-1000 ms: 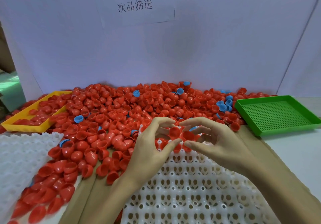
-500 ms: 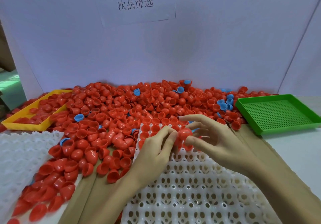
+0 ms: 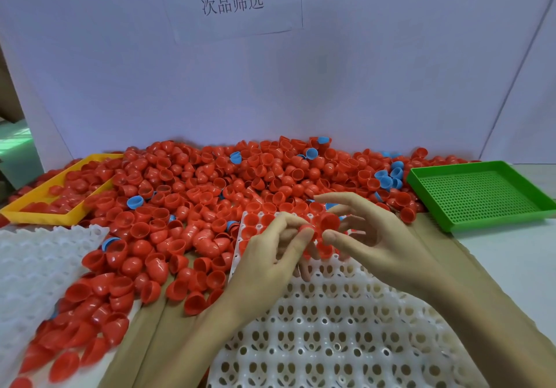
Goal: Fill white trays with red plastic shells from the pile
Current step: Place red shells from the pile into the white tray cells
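Hands drifted closer since last frame. Right hand (image 3: 379, 240) pinching red shell (image 3: 329, 222), left hand (image 3: 270, 255) fingertips on another. Mid-placing on white tray (image 3: 331, 342); next, seat shell in free pocket.

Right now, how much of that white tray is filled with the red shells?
Barely begun. Only the far rows of the white tray hold red shells. The right hand pinches a red shell over that edge; the left hand pinches another beside it. Most pockets are empty, and the pile remains large.
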Tool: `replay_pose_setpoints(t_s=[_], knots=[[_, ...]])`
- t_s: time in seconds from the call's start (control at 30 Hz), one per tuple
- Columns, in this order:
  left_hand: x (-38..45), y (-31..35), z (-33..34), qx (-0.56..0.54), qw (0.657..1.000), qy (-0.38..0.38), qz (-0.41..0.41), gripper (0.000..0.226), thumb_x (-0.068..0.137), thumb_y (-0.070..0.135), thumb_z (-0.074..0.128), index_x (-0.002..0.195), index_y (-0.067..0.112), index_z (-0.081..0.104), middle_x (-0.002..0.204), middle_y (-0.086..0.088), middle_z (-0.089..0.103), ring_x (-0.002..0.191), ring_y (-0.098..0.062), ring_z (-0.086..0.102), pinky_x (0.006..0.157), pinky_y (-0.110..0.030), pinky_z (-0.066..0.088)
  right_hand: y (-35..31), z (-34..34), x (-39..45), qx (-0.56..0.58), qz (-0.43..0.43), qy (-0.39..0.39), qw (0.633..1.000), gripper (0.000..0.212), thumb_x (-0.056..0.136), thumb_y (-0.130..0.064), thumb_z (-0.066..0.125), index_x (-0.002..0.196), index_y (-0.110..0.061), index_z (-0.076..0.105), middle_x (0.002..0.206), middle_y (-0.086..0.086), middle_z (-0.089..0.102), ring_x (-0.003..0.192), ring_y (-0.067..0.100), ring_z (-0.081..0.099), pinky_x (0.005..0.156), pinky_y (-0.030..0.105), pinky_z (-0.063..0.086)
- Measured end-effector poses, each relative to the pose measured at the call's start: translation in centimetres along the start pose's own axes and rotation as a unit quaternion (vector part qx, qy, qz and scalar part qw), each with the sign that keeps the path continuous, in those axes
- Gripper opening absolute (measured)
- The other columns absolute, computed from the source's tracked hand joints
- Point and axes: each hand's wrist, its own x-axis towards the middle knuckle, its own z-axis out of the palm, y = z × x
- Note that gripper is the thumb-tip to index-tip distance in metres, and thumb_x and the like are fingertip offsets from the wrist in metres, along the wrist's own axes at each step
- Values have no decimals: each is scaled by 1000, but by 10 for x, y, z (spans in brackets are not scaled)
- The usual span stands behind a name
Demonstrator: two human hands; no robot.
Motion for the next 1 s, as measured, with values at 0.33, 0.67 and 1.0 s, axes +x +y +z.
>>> replay_pose_setpoints(t_s=[0.33,0.67,1.0], knots=[[2,-5,0,-36,998,25,-38,31,109,48,44,113,20,58,92,0,81,63,-26,77,60,-40,61,8,-7,2,-54,-40,-33,997,33,90,-31,81,122,-36,73,111,-10,72,98,15,73,80,25,60],[0,-17,-1,250,955,-121,106,33,102,54,60,126,32,65,126,24,58,127,-3,54,107,-18,40,24,-39,2,-307,12,33,951,34,78,-59,76,71,-33,56,60,-10,51,62,5,49,57,19,41],[0,-20,3,324,919,-176,138,35,103,58,55,132,44,68,131,27,58,129,8,43,113,-22,33,28,-38,1,-327,27,24,944,31,91,-62,63,72,-37,67,66,-10,58,68,8,56,60,20,41]])
